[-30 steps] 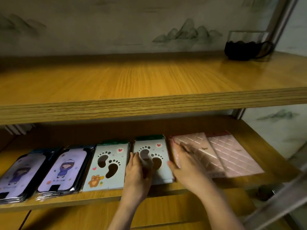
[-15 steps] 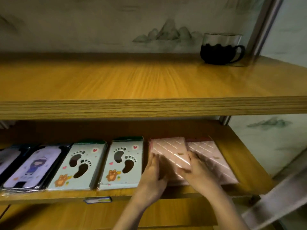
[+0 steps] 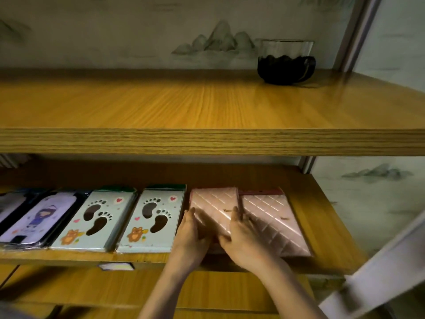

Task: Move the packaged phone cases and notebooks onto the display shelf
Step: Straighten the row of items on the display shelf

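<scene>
A row of packaged items lies on the lower display shelf (image 3: 322, 203). From the left come a purple cartoon phone case (image 3: 39, 217), two pale green footprint packs (image 3: 96, 219) (image 3: 151, 222), then two pink quilted packs. My left hand (image 3: 188, 233) and my right hand (image 3: 239, 236) lie flat against the two long sides of the left pink pack (image 3: 213, 208), fingers straight, pressing it between them. The right pink pack (image 3: 273, 222) lies beside it, touching my right hand.
A thick wooden upper shelf (image 3: 207, 141) overhangs the row, with a dark glass mug (image 3: 285, 63) at its back right. A white frame bar (image 3: 377, 272) slants across the lower right. A small label (image 3: 116, 266) hangs under the lower shelf's edge.
Both hands moved right from the right footprint pack to the left pink pack, which now lies straighter beside its neighbour. The view shifted with them.
</scene>
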